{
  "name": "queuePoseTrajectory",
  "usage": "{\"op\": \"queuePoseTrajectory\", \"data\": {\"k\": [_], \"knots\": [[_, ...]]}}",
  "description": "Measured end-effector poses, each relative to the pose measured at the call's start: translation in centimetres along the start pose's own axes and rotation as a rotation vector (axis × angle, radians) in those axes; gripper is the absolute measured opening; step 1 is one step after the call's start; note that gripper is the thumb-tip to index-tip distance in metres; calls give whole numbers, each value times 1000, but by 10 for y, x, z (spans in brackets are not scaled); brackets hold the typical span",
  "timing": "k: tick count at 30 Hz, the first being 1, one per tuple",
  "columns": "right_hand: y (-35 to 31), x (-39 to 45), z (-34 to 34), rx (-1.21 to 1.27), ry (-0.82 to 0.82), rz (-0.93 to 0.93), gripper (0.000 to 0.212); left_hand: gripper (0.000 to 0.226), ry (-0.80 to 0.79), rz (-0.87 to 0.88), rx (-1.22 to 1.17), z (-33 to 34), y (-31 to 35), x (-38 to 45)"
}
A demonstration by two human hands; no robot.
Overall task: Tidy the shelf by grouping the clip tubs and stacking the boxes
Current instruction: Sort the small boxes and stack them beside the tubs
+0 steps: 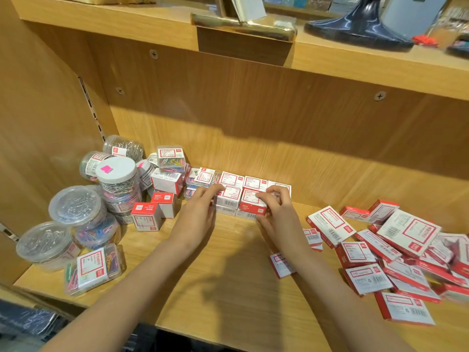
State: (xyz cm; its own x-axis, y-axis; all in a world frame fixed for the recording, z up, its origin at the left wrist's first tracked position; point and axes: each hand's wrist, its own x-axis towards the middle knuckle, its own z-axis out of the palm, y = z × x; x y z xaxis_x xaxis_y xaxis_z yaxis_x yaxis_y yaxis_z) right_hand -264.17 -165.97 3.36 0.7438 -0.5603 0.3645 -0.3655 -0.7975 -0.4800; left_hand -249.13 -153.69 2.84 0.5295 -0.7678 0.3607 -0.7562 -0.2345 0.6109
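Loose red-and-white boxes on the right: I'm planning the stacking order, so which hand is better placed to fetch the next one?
Right. The right hand is nearer the loose boxes; the left hand steadies the stack and would have to cross over.

Matt wood-grain shelf (228, 288), clear plastic tubs (76, 207), printed cardboard boxes (406, 232).
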Motion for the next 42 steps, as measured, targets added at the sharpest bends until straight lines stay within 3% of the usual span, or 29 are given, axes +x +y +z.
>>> {"op": "queuePoseTrajectory", "data": {"k": [4, 10, 15, 20, 26, 29, 32, 37, 42], "knots": [[2, 3, -3, 25, -25, -18, 45, 43, -17, 42, 27, -2, -3, 1], [10, -2, -3, -33, 67, -140, 40, 35, -26, 56, 38, -3, -2, 1], [6, 6, -13, -65, -27, -118, 24, 26, 0, 60, 55, -5, 0, 1], [-3, 2, -33, 134, 178, 26, 21, 25, 7, 60, 55, -5, 2, 1], [-16, 6, -20, -282, 207, -115, 32, 28, -17, 44, 57, -5, 2, 1], [-27, 16, -2, -334, 226, -152, 38, 28, -30, 37, 45, -6, 2, 1], [-30, 29, 5, -128, 124, -191, 32, 31, -27, 27, 33, -6, 1, 1], [-21, 35, -19, 303, -26, 55, 24, 31, -25, 23, 30, -7, 0, 0], [-11, 32, -18, 32, -57, 12, 24, 30, -28, 23, 43, -7, 1, 0]]}}
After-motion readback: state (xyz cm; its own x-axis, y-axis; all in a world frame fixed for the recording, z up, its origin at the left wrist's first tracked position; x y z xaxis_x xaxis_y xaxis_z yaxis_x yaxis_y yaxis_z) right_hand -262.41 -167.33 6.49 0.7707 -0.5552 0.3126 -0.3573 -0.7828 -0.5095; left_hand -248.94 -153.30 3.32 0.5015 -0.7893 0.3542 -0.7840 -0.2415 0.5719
